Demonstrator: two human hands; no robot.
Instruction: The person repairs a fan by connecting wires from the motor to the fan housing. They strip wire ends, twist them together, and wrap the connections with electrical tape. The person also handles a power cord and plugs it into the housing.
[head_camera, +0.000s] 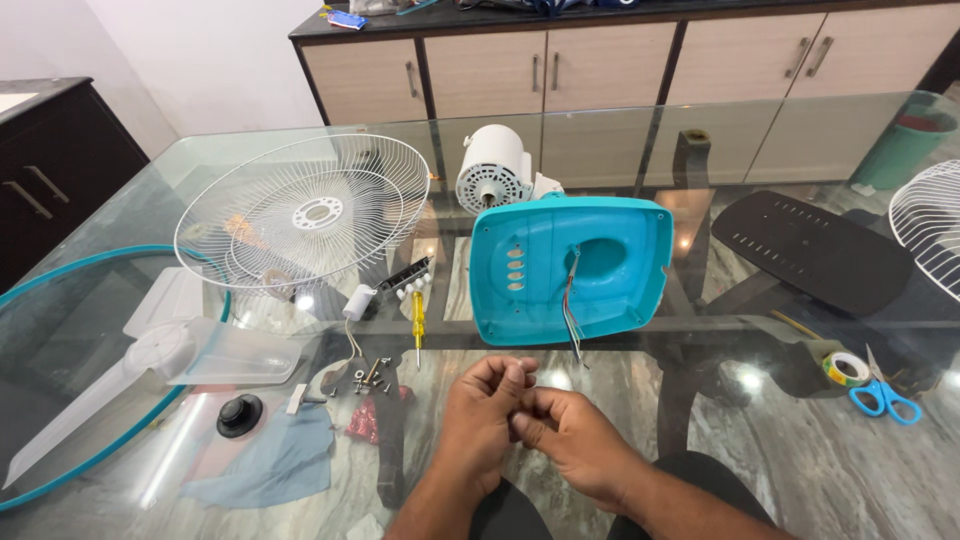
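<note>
Right now both hands meet at 6 o'clock, low over the glass desk (760, 440). Left hand (482, 415) fingers curl shut; right hand (572, 440) fingers pinch against them, prob. on some tiny part, too small to ID. Looks like a fiddly small-part step w/ the fan apart. Teal base cover (570, 268) stands at 12 w/ wires (571, 320) hanging, near the hands but apart. Yellow screwdriver (417, 322) and loose screws (368, 378) lie at 10. Next move likely needs steady fine grip.

A small flat blue packet (347, 19), perhaps a pouch, lies on the far dark counter, top left.
</note>
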